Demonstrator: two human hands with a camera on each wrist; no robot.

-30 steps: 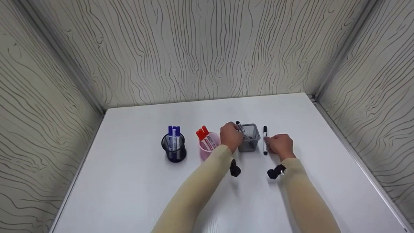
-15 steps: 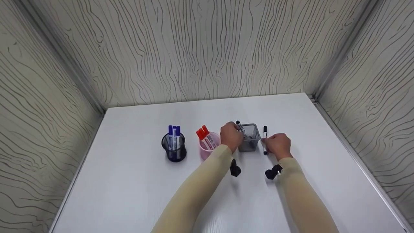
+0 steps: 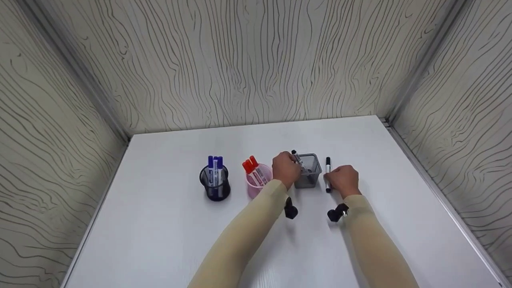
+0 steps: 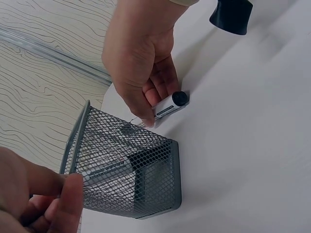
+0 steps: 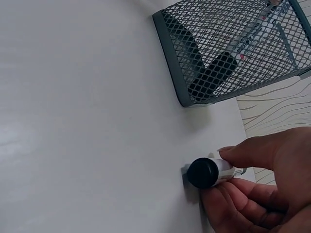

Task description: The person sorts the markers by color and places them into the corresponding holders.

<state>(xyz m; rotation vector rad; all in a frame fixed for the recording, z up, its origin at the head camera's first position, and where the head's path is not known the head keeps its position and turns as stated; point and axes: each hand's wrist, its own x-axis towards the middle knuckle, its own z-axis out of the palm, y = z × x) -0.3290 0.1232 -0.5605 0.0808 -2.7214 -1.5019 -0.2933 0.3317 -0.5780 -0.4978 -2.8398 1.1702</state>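
Observation:
My left hand point(image 3: 286, 169) pinches the upper part of a black-and-white marker point(image 4: 106, 173) that slants down inside a grey mesh pen holder point(image 3: 307, 182). The marker's lower black part point(image 5: 214, 73) shows through the mesh, near the holder's bottom. To the right of the holder, my right hand point(image 3: 345, 179) has thumb and fingers around the middle of a second black-and-white marker point(image 3: 328, 163), which lies lengthwise on the white table. In the right wrist view this marker's black end point(image 5: 202, 173) points toward the camera, with the thumb on one side and curled fingers on the other.
A pink cup point(image 3: 253, 190) with several red-capped markers point(image 3: 252, 165) stands left of my left hand. Farther left is a black mesh cup point(image 3: 218, 194) with blue-capped markers point(image 3: 215, 164). Wood-grain panels point(image 3: 256, 60) enclose the table point(image 3: 160, 240) at the back and sides.
My right hand has shifted slightly left along the table over the lying marker. The left hand, the holder and the cups stay where they were.

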